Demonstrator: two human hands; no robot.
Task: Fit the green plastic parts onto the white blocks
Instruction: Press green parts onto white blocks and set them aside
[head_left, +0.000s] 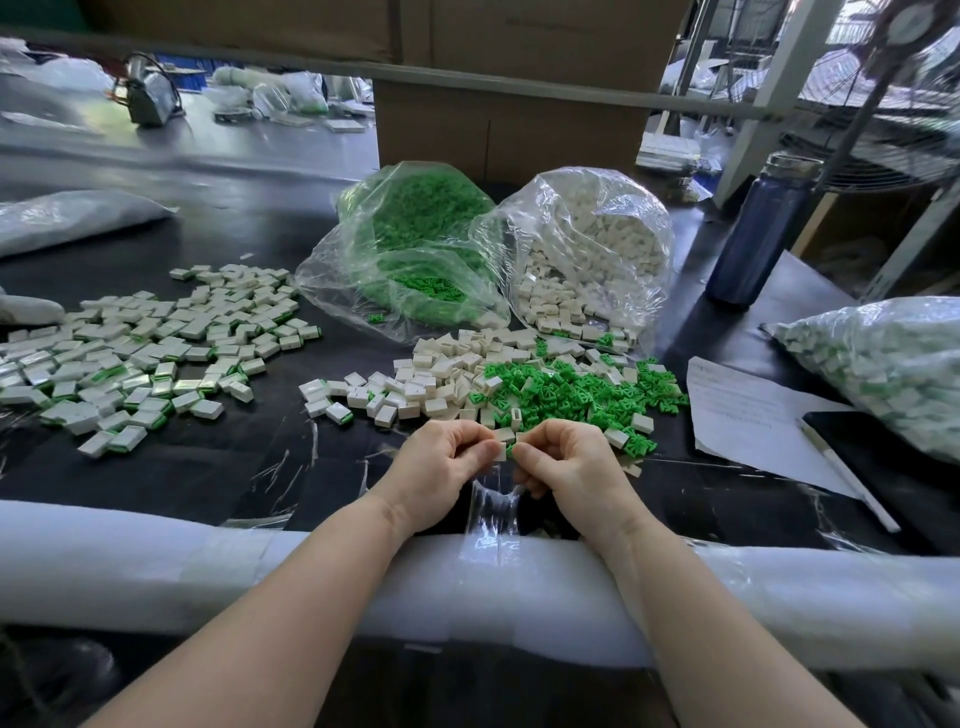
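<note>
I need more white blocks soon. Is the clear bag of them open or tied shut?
Open. The bag of white blocks lies on its side, mouth toward the person, with blocks spilling from it onto the black table.

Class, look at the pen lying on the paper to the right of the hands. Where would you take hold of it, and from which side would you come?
Grip the pen near the middle of its slim barrel, thumb and fingertip on opposite long sides, coming straight down from above. It lies flat on the sheet of paper, so nothing gets under it. The right hand is nearer, but it now pinches a green part, so that probably goes down first.
</note>
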